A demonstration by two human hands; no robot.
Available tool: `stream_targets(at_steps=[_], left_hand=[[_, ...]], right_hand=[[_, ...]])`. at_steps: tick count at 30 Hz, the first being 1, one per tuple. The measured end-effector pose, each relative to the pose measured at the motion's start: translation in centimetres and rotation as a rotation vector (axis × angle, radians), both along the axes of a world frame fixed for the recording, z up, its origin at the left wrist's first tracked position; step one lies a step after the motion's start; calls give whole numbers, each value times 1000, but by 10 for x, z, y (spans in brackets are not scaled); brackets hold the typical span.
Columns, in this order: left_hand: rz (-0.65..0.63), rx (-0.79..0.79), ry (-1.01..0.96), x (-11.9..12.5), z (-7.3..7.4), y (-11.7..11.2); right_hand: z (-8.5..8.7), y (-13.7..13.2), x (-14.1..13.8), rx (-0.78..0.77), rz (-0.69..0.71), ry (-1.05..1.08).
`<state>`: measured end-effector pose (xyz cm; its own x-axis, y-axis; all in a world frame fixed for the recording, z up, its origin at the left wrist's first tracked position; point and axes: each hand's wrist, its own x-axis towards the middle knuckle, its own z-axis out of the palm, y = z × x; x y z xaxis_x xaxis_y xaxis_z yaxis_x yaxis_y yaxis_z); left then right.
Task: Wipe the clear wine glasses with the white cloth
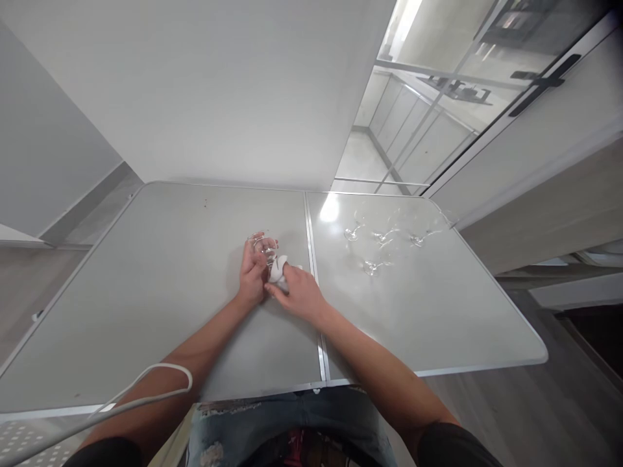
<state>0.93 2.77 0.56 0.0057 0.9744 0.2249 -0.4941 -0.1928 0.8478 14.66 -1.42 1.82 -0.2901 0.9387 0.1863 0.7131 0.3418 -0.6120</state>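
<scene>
Over the middle of the table, my left hand (253, 272) is closed around a clear stemmed glass (263, 243), its bowl pointing away from me. My right hand (299, 290) grips a crumpled white cloth (279, 269), pressed against the lower end of the glass. The cloth and my fingers hide the foot of that glass. Both hands meet just left of the table's centre seam. To the right, several more clear stemmed glasses (372, 267) stand on the tabletop, their bowls faint against the pale surface.
The grey folding table (160, 279) has a metal seam (311, 243) and a raised metal edge. A white wall (233, 117) rises behind it, with a glass-paned door (428, 130) at the back right. A white cable (146, 399) crosses in front of my left forearm.
</scene>
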Motion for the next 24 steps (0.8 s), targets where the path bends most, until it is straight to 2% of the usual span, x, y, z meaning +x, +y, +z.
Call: stream_targets(at_steps=[4, 8, 11, 15, 21, 24], left_hand=[[-24, -131, -148, -4, 0, 6], [-45, -287, -243, -5, -3, 12], [-103, -380, -267, -4, -2, 14], [-121, -411, -297, -4, 0, 15], [-82, -465, -297, -8, -2, 16], [-99, -476, -275, -7, -2, 15]], right_hand=[[-2, 0, -2, 93, 156, -227], [-4, 3, 3, 160, 151, -378], [-7, 4, 8, 227, 150, -350], [-8, 3, 11, 265, 98, -250], [4, -3, 7, 213, 335, -227], [6, -1, 8, 170, 326, -280]])
